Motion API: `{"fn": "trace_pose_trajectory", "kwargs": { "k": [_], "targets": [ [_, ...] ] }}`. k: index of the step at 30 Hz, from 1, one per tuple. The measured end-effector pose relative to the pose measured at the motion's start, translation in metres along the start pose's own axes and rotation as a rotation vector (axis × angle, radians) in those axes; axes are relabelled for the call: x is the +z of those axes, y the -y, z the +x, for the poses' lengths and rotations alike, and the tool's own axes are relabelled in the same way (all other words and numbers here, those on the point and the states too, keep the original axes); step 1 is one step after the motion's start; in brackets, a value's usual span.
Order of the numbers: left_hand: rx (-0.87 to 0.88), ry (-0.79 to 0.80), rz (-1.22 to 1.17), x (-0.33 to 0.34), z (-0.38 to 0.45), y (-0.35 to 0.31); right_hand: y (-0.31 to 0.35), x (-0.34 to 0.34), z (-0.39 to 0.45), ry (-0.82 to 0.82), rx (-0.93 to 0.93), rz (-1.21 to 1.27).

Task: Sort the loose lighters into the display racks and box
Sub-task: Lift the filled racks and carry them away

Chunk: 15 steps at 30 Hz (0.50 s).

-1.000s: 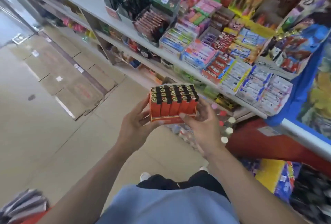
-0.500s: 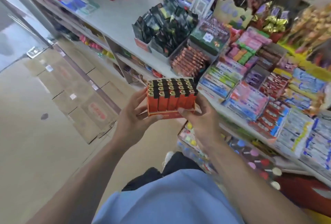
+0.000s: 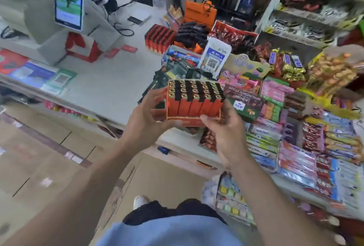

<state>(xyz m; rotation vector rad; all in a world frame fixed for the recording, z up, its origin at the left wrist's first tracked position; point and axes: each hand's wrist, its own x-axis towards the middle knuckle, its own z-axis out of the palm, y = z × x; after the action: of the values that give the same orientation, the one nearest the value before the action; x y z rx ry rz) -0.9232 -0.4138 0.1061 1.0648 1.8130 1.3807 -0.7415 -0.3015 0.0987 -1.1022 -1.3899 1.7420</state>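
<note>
Orange box of lighters (image 3: 194,104), full, held above the counter's (image 3: 110,84) edge | our left hand (image 3: 145,121) grips its left side, right hand (image 3: 222,129) grips its lower right corner | second lighter rack (image 3: 159,38) stands farther back on the counter | candy bars (image 3: 295,147) to our right.

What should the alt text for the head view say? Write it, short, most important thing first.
Both hands, the left hand and the right hand, hold a full display box of orange lighters above the edge of a white shop counter. Another rack of orange lighters stands farther back on the counter, and chocolate bars and sweets fill the display to the right.
</note>
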Motion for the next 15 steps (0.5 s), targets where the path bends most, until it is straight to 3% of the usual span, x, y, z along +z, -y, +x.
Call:
{"fn": "trace_pose_trajectory", "kwargs": {
  "k": [8,15],
  "targets": [
    [0.182,0.239,0.03,-0.014,0.17,-0.025,0.05,0.015,0.107,-0.262,-0.081,0.065],
    [0.332,0.325,0.158,-0.001,0.332,-0.039,0.09,0.006,0.236,-0.236,-0.104,0.146]
  ]
}}
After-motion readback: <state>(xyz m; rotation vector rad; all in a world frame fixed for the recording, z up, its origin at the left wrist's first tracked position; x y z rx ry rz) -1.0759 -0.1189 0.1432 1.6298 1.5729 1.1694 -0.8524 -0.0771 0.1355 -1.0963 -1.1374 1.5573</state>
